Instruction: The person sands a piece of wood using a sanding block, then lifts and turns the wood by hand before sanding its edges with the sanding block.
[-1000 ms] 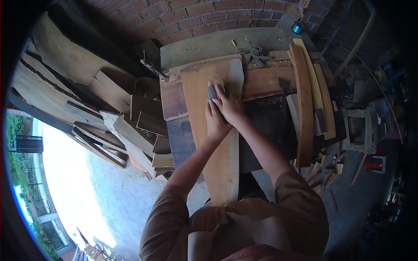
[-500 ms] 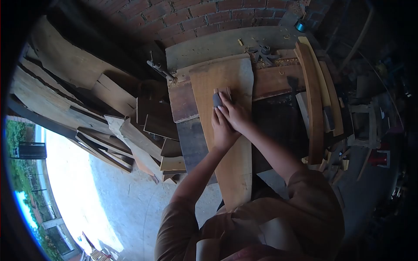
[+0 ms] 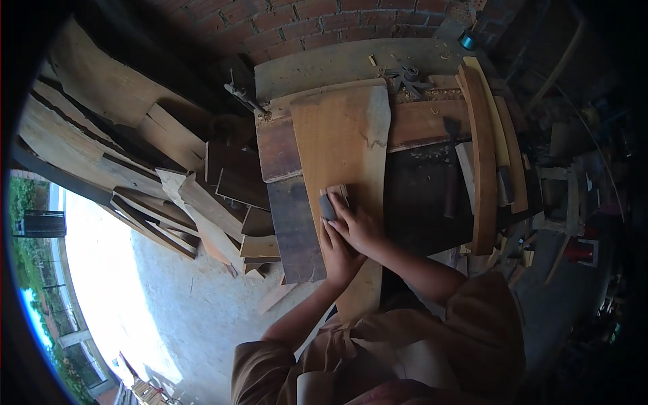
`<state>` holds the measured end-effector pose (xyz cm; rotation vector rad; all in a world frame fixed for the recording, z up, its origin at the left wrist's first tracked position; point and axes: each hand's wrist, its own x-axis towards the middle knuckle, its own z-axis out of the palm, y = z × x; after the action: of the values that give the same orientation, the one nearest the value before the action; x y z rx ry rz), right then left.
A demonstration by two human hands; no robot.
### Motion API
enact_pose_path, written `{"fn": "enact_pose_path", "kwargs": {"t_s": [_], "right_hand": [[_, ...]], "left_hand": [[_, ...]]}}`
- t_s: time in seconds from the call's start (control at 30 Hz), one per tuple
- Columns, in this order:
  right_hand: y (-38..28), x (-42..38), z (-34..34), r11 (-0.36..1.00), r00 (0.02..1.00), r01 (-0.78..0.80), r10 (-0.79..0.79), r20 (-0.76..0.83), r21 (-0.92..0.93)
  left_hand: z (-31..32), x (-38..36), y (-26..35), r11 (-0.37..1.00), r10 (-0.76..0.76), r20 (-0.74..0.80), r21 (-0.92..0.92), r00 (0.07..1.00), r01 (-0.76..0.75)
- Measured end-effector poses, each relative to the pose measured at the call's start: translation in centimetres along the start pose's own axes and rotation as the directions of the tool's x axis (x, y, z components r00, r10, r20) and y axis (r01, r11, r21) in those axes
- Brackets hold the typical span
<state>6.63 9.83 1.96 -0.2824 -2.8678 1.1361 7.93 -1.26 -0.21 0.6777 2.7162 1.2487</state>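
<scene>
A long pale wooden board [image 3: 341, 142] lies lengthwise on a workbench [image 3: 317, 67], reaching from the brick wall toward me. On it rests a small sanding block [image 3: 331, 200] with a grey face. My right hand [image 3: 361, 226] presses on the block from behind. My left hand [image 3: 339, 256] lies just under the right one, fingers against the block's near end. Both hands sit on the near half of the board.
Curved wooden pieces [image 3: 482, 148] lie along the bench's right side. A heap of offcut planks [image 3: 196, 196] is stacked at the left against the brick wall [image 3: 304, 20]. A metal clamp [image 3: 241, 98] sticks out at the bench's far left corner. Bright concrete ground [image 3: 135, 290] lies lower left.
Both hands and the sanding block have slid along the board toward me, from its far half to its near half. My elbows have bent in closer.
</scene>
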Motion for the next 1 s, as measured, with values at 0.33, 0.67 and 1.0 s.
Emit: {"fn": "enact_pose_path", "kwargs": {"t_s": [0.33,0.67,1.0], "right_hand": [[-1.1,-0.1,1.1,0.993,0.997,0.080,-0.082,-0.012,-0.089],[-1.0,28.6,-2.0,0.993,0.994,-0.027,0.015,-0.104,-0.115],[-2.4,-7.4,3.1,0.990,0.993,0.088,-0.096,-0.070,-0.111]], "left_hand": [[-2.4,-0.5,-1.1,0.998,0.057,0.089,0.036,0.994,-0.060],[-2.9,29.4,-5.9,0.996,0.085,-0.035,0.012,0.996,-0.085],[-2.7,-7.9,-0.3,1.000,-0.010,-0.019,0.013,1.000,0.010]]}}
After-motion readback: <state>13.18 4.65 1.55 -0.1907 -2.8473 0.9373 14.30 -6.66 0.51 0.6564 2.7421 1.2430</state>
